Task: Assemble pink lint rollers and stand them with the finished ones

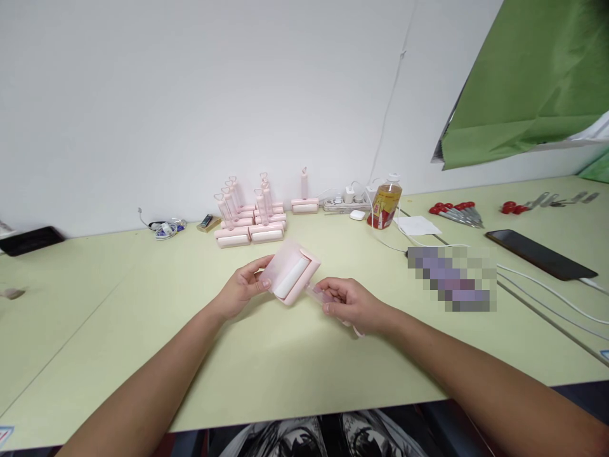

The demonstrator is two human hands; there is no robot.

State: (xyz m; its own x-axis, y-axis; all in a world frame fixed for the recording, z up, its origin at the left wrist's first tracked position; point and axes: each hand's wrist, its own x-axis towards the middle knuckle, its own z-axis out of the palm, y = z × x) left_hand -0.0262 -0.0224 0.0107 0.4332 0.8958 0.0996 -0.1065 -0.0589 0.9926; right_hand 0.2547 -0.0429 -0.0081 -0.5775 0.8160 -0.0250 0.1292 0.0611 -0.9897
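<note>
Between my hands, above the table, is a pink lint roller (294, 279) with a white roll and a pale, see-through cover folded back to the left. My left hand (242, 289) pinches the edge of that cover between thumb and fingers. Wrapped round the roller's handle is my right hand (349, 301), and a pink loop sticks out below it. The roller is tilted, with its handle toward the lower right. Several similar pink lint rollers (250, 230) stand grouped at the back, handles up. One more lint roller (305, 204) stands apart, to their right.
A drink bottle (386, 202) stands by a power strip (349, 204) near the wall. Red-handled tools (457, 212), a phone (540, 254) and white cables (552, 295) lie on the right. A coiled cable (166, 230) and a black device (32, 240) are on the left.
</note>
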